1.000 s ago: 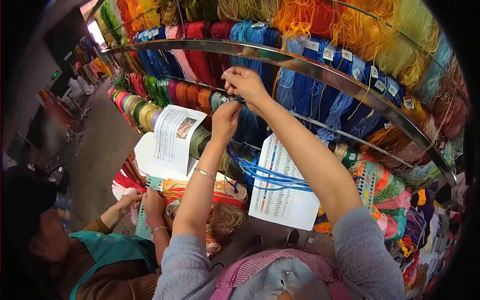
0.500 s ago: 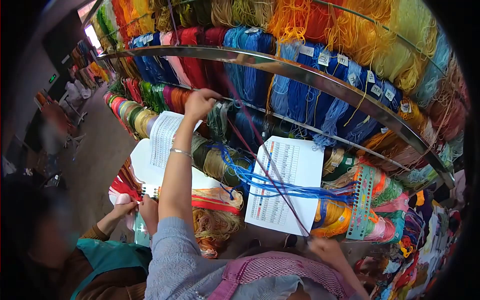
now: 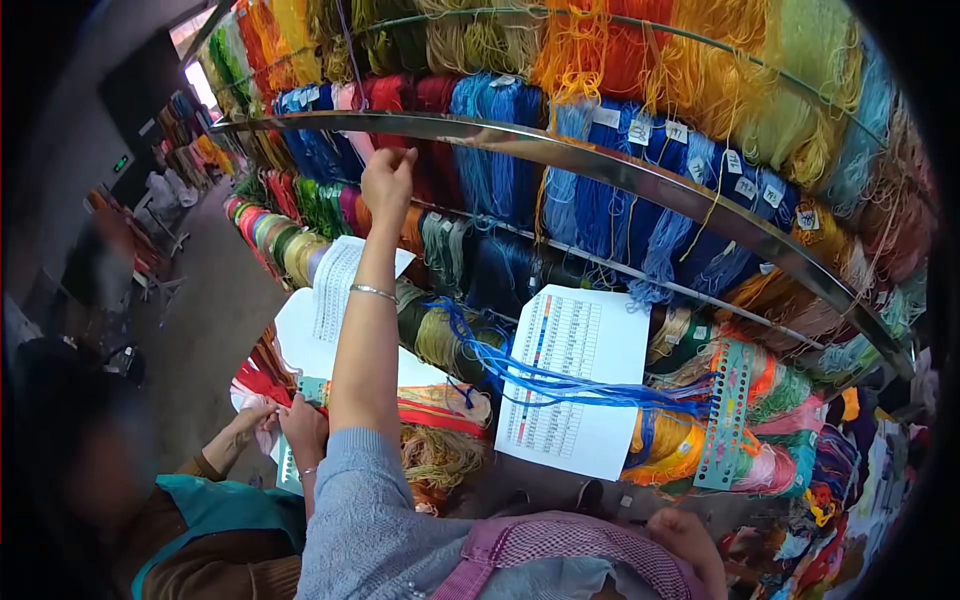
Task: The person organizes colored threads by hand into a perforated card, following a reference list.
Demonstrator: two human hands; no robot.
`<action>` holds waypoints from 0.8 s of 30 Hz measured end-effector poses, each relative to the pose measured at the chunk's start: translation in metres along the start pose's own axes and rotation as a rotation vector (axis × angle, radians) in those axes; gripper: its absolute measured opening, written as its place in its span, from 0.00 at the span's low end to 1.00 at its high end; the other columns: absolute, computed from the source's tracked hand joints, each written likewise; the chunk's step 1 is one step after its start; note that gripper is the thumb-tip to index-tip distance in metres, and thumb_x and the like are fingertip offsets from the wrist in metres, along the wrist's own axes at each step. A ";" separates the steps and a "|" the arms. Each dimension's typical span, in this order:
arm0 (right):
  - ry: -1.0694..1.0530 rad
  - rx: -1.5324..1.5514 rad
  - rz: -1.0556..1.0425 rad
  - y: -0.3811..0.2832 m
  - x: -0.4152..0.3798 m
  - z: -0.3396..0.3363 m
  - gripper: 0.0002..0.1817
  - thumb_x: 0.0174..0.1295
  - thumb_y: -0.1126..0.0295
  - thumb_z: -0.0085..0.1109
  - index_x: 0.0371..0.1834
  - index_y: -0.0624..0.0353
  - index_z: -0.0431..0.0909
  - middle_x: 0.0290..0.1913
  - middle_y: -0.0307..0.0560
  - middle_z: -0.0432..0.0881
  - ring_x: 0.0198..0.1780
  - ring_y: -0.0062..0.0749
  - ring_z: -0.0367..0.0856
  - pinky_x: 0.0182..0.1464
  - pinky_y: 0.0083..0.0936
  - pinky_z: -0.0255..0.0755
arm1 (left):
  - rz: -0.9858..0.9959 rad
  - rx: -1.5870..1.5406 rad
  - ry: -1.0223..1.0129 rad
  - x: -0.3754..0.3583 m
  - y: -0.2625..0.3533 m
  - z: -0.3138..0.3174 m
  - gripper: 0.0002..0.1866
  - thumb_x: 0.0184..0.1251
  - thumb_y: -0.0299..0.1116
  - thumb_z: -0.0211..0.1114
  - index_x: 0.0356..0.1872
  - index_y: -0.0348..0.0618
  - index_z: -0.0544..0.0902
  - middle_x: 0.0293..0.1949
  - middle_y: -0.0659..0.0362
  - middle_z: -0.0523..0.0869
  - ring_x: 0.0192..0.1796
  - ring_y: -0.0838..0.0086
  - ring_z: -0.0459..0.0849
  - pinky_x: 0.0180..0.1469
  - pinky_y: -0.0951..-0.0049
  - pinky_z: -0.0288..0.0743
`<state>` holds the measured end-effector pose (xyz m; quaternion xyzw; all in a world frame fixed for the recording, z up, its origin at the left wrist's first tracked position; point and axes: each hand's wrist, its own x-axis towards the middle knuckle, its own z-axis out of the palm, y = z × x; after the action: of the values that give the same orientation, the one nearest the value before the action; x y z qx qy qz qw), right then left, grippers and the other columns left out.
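Note:
My left hand point(image 3: 388, 187) is raised in front of the rack, just below the metal rail and near the dark red thread hanks point(image 3: 432, 165). Its thumb and forefinger are apart, with no thread visible between them. Low at the right, by my body, my right hand point(image 3: 686, 540) has curled fingers; whatever they may hold is hidden. Blue threads point(image 3: 590, 393) run across a printed colour chart sheet point(image 3: 572, 440) to a green card with punched holes point(image 3: 727, 415).
A curved metal rail point(image 3: 560, 152) crosses the rack of hanging, tagged hanks. At left a co-worker's hands point(image 3: 300, 425) work at red threads point(image 3: 262, 385). Another printed sheet point(image 3: 340, 285) lies over the thread spools. More coloured threads hang at lower right.
My left hand has moved up toward the rail. The dark red strands stretched between my hands no longer show. My right hand has moved down and right, closer to my body.

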<state>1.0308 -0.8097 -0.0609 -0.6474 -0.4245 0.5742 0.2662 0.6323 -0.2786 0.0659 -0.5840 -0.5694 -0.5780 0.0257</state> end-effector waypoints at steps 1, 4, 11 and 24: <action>-0.021 -0.015 -0.012 -0.020 0.002 0.001 0.10 0.69 0.67 0.55 0.32 0.60 0.77 0.25 0.34 0.77 0.29 0.13 0.72 0.32 0.16 0.68 | 0.052 -0.126 -0.034 0.002 -0.012 0.002 0.10 0.57 0.38 0.70 0.31 0.41 0.86 0.29 0.52 0.85 0.33 0.59 0.84 0.37 0.64 0.75; -0.084 0.152 0.021 -0.042 0.010 0.002 0.10 0.69 0.67 0.53 0.36 0.64 0.76 0.22 0.33 0.73 0.25 0.14 0.68 0.29 0.16 0.64 | 0.123 -0.260 -0.070 0.005 -0.021 -0.005 0.09 0.59 0.34 0.69 0.30 0.37 0.84 0.25 0.56 0.82 0.29 0.70 0.81 0.33 0.71 0.72; -0.430 0.718 -0.059 -0.103 0.037 0.026 0.11 0.69 0.70 0.50 0.46 0.70 0.72 0.19 0.31 0.64 0.21 0.15 0.56 0.26 0.18 0.51 | -0.015 -0.458 -0.227 -0.015 -0.023 -0.027 0.06 0.65 0.31 0.66 0.33 0.38 0.83 0.27 0.63 0.83 0.30 0.81 0.81 0.33 0.80 0.72; -0.015 0.456 -0.603 -0.231 0.174 0.092 0.10 0.69 0.70 0.52 0.41 0.67 0.78 0.35 0.49 0.85 0.27 0.22 0.77 0.28 0.15 0.66 | -0.280 -0.790 -0.520 -0.210 0.051 -0.092 0.05 0.69 0.27 0.58 0.36 0.37 0.80 0.26 0.61 0.82 0.26 0.81 0.80 0.29 0.81 0.74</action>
<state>0.8815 -0.5593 0.0227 -0.4130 -0.4594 0.5546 0.5574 0.6749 -0.4932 -0.0195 -0.5919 -0.3674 -0.5827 -0.4186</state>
